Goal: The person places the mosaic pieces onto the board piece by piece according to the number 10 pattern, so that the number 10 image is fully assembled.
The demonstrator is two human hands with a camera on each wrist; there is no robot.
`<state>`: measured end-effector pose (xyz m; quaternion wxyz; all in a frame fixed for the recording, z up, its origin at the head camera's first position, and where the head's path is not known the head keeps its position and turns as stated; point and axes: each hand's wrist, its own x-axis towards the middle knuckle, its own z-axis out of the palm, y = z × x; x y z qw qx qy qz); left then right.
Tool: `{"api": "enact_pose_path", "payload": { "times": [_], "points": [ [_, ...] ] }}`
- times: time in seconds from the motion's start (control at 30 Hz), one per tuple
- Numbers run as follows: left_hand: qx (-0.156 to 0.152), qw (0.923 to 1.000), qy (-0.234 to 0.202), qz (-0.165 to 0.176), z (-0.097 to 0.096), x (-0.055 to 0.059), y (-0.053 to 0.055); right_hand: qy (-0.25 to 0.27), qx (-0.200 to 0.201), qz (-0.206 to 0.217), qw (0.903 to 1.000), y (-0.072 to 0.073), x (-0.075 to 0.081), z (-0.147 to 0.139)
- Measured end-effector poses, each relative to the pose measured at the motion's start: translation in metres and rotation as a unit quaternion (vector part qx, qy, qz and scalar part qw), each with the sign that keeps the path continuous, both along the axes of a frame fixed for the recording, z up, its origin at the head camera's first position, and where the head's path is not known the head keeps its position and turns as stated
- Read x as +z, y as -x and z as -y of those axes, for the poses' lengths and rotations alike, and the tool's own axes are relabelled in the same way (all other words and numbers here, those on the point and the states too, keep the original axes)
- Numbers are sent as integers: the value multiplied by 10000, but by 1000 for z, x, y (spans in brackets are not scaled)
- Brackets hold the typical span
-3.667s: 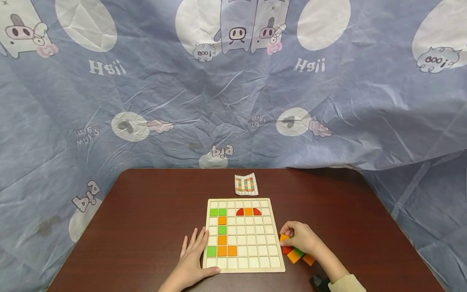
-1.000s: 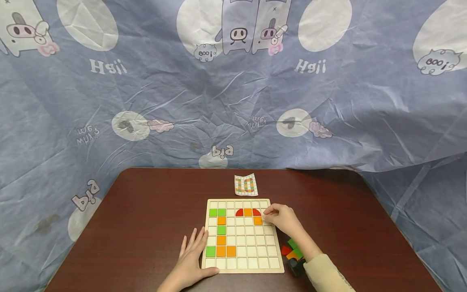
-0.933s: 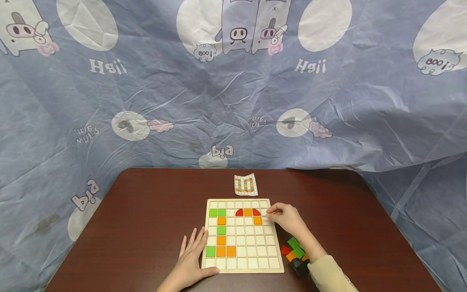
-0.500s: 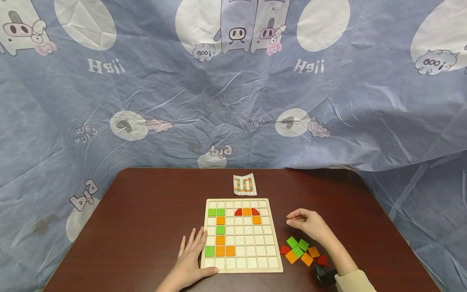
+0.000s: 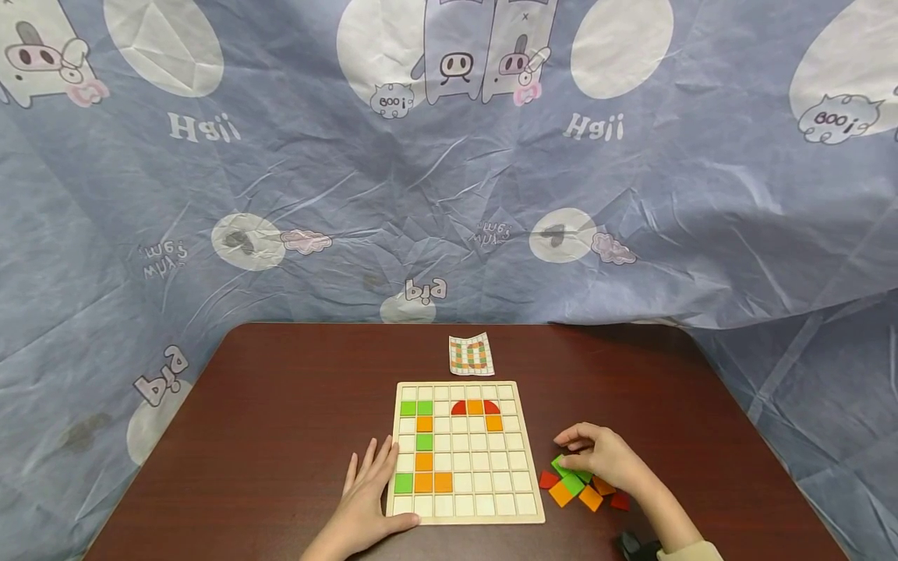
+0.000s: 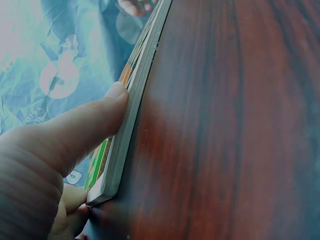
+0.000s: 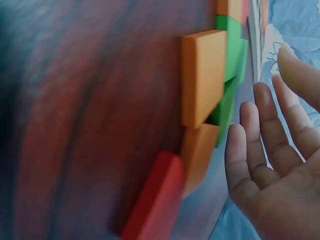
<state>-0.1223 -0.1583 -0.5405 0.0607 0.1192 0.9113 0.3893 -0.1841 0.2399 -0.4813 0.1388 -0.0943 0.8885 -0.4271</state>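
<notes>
My left hand [image 5: 366, 492] steadies a pale wooden grid board [image 5: 484, 506], fingers along its left side and thumb on the near edge. In the left wrist view the thumb [image 6: 85, 127] presses the rim. Green and orange square tiles run down the board's left part. Two red quarter-circle tiles flank an orange tile at the upper right, and another orange tile [image 5: 494, 423] lies below the right one. My right hand [image 5: 609, 458] hovers at a loose pile, fingertips close over a green tile [image 5: 561, 464]. In the right wrist view its fingers [image 7: 267, 107] are parted around nothing.
Near the right hand lie more loose pieces: orange tiles [image 5: 590, 499], a green tile [image 5: 572, 485] and red pieces [image 5: 547, 480]. Beyond the board lies a small printed pattern card [image 5: 471, 355]. A patterned blue-grey cloth [image 5: 393, 179] hangs behind the dark brown table [image 5: 309, 389].
The right hand took an orange tile from the pile and set it below the right red quarter circle. It then let go and returned to the pile. The left hand stayed put.
</notes>
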Motion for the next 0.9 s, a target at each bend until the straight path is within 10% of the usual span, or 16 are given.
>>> {"api": "enact_pose_path", "payload": {
  "times": [0.9],
  "points": [
    [-3, 10000, -16, 43, 0, 2, 1, -473, 548, -125, 9973, -2, -12, 3]
  ]
}}
